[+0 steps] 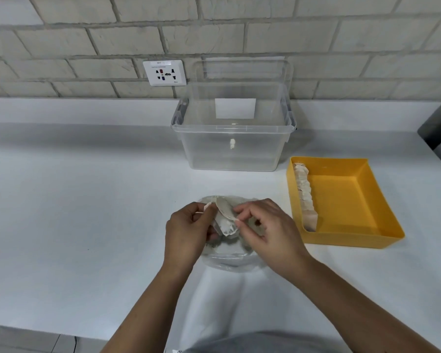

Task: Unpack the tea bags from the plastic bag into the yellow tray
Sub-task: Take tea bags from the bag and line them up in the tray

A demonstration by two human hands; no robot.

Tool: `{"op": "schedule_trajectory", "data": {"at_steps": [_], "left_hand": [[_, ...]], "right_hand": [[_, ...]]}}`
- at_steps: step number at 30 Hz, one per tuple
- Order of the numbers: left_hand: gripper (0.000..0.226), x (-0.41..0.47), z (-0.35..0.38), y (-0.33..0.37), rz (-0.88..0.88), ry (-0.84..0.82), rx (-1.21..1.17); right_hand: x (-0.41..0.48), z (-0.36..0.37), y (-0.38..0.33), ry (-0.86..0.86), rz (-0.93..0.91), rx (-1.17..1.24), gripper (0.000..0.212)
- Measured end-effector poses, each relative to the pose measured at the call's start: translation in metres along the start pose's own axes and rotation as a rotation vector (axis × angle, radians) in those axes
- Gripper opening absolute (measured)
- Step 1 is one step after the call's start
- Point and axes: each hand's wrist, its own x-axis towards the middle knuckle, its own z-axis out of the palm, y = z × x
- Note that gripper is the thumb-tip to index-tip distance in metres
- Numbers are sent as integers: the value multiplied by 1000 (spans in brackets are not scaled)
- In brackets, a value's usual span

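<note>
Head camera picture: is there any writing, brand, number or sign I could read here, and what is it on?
Nothing is legible.
Wall socket plate: small print along its top edge and a tiny mark at lower right, both too blurred.
White label on the clear bin: appears blank.
Held tea bag: no print visible.

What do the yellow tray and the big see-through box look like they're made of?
Yellow tray: probably moulded plastic, opaque and smooth, with a soft sheen on its floor and rounded corners. See-through box: clear glossy plastic, likely rigid; the counter and brick wall show through its sides.
</note>
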Motion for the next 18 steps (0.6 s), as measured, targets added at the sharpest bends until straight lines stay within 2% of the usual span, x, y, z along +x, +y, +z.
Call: {"op": "schedule_trajectory", "data": {"at_steps": [8,14,18], "left_hand": [[36,0,-1,-2,-104,-40,-141],[47,1,-6,-3,-44,-67,-62],[23,6,-12,-7,89,17,95]], "right_hand": [[-2,10,-2,-72,-173,-174,7],[2,11,-1,-111,-187,-190,10],[0,12,0,-134,-130,-81,14]]}}
